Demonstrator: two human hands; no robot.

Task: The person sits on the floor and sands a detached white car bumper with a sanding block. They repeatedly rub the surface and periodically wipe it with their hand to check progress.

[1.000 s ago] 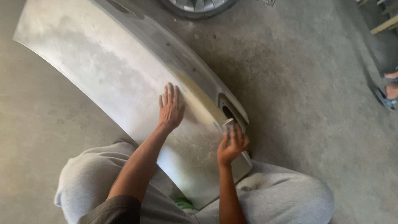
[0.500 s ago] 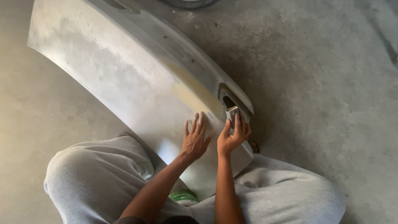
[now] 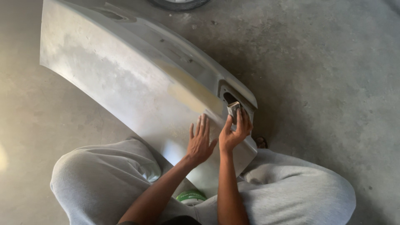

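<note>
left hand [image 3: 201, 141]: mine, fingers spread, palm flat on the grey surface of the car bumper panel [image 3: 125, 79], nothing clasped in it.
right hand [image 3: 235, 131]: just beside the left, fingers pinched on a small folded piece of sandpaper [image 3: 233, 109].
sandpaper: pressed at the edge of the dark rectangular opening [image 3: 230, 97] near the panel's right end.
car bumper panel: long, curved, dull grey with a yellowish filler patch [image 3: 187, 89]; it lies on the concrete floor [image 3: 333, 83], its near end propped over my lap.
legs: grey sweatpants [image 3: 104, 179], knees either side of the panel's near end.
green-rimmed tin [image 3: 191, 196]: on the floor between my legs, partly hidden.
tyre [image 3: 179, 3]: at the floor's far edge, mostly cut off.
</note>
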